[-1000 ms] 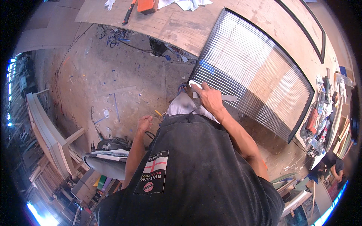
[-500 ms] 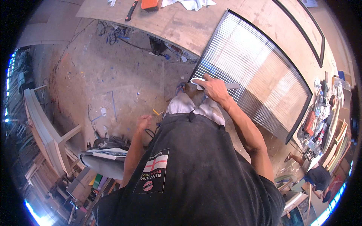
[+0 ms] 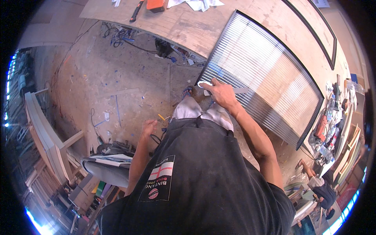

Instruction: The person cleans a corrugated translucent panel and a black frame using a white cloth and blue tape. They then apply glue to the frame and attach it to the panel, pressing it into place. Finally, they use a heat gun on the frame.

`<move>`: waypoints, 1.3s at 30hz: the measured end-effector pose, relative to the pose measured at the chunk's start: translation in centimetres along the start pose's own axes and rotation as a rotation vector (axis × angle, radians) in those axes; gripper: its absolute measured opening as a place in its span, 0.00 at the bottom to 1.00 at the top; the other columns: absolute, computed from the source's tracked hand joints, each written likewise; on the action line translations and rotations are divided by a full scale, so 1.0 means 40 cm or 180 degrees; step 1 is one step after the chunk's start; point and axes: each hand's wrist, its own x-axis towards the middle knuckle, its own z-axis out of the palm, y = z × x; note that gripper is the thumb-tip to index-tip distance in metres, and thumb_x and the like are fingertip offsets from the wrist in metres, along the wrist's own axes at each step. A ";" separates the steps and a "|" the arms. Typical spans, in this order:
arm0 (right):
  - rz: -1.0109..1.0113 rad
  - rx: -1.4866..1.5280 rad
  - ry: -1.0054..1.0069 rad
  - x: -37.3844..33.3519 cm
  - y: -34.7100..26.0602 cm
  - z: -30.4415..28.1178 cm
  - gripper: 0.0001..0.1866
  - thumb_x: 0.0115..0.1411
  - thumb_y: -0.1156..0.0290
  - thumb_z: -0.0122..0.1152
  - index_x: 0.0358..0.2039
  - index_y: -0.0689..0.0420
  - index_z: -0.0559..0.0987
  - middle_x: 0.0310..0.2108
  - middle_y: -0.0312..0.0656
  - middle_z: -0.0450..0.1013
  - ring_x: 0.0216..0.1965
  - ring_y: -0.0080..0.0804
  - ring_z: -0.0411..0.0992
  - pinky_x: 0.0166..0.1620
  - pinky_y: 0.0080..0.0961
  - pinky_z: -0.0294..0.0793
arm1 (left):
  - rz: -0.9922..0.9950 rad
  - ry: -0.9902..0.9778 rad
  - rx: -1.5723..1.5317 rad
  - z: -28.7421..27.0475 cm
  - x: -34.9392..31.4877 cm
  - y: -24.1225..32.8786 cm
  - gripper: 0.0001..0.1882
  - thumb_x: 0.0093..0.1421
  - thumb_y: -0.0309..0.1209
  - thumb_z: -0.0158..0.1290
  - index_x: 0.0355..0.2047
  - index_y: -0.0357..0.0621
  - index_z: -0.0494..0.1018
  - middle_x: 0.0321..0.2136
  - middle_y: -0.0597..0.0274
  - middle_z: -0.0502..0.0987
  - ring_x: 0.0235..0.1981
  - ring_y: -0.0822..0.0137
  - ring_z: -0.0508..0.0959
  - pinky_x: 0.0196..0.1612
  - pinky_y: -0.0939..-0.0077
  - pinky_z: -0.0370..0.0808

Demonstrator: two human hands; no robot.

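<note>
A ribbed translucent panel [image 3: 274,58] with a black frame lies at a slant along the near edge of the workbench. Over its lower left corner, my right hand [image 3: 222,94] is closed on a wad of white cloth [image 3: 204,84], index finger pressed to it. A flat grey strip [image 3: 241,90], like a scraper blade or short ruler, passes under the same hand and shows on both sides of it. My left hand [image 3: 149,127] hangs low beside my body, away from the bench. Its fingers are largely hidden, and no object shows in it.
An orange box [image 3: 156,5], a black-and-orange knife-like tool [image 3: 136,11] and white cloth [image 3: 197,4] lie on the workbench [image 3: 188,29]. Another black frame [image 3: 331,51] is beyond the panel. A motorbike seat [image 3: 105,171] stands left; a co-worker [image 3: 324,192] bends at the lower right.
My right hand with the cloth and strip has shifted only slightly near the panel's corner. My sandalled foot shows more plainly. The co-worker at the lower right has changed position.
</note>
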 end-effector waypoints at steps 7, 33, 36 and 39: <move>0.0049 -0.0073 -0.0013 -0.020 0.001 -0.003 0.26 0.60 0.72 0.52 0.58 0.34 0.74 0.36 0.43 0.71 0.28 0.43 0.76 0.27 0.38 0.75 | 0.0051 0.0060 0.0048 -0.005 0.028 -0.028 0.25 0.62 0.42 0.60 0.54 0.41 0.74 0.40 0.59 0.82 0.32 0.65 0.82 0.33 0.66 0.78; 0.1372 0.0033 0.0942 0.021 0.010 -0.045 0.20 0.60 0.71 0.55 0.54 0.43 0.78 0.37 0.50 0.75 0.30 0.50 0.78 0.31 0.44 0.77 | -0.0021 -0.0171 -0.0045 -0.011 0.075 -0.031 0.22 0.63 0.41 0.59 0.51 0.40 0.76 0.40 0.58 0.82 0.30 0.66 0.82 0.30 0.69 0.78; 0.1154 -0.0075 0.0416 0.046 0.026 0.006 0.18 0.62 0.69 0.53 0.52 0.45 0.79 0.37 0.48 0.76 0.31 0.50 0.78 0.32 0.44 0.77 | -0.0028 -0.0199 0.0014 -0.005 0.087 0.010 0.23 0.62 0.41 0.61 0.51 0.39 0.76 0.38 0.57 0.83 0.28 0.67 0.82 0.30 0.69 0.78; 0.0451 -0.0138 -0.0805 0.011 -0.017 0.043 0.16 0.63 0.66 0.53 0.49 0.48 0.80 0.38 0.49 0.77 0.33 0.50 0.79 0.34 0.44 0.78 | 0.0161 -0.0226 0.0110 -0.009 0.103 0.058 0.24 0.61 0.42 0.61 0.52 0.39 0.75 0.39 0.56 0.82 0.31 0.66 0.82 0.32 0.69 0.78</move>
